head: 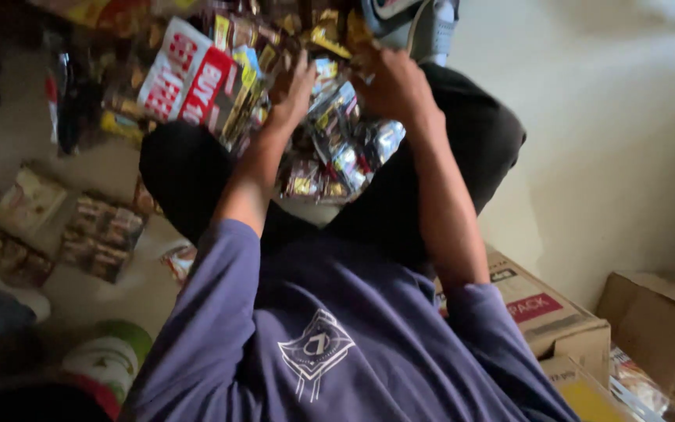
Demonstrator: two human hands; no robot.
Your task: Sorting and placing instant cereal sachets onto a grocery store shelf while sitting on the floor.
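I'm looking down over my own purple shirt and black trousers, sitting on the floor [650,117] with knees spread so the pile of shiny snack packets [337,156] is lying between my legs, within easy reach of both arms. My left hand [294,90] is reaching into the top of the pile, fingers spread and pressing on the wrappers; its grip looks loose, resting rather than clenched, though blur makes it hard to be sure. My right hand [392,82] is curling over a small yellowish packet [361,51] at the pile's far edge; the grip seems to be pinching it, but I cannot tell for certain. A red-and-white printed pack [185,78] is lying just left of the pile, partly on my knee. Flat packs of brown snacks [103,234] are sitting on the floor further left, apart from the pile. Cardboard boxes [548,312] are standing by my right side, open, near at hand. A grey shoe [423,27] is showing beyond the pile.
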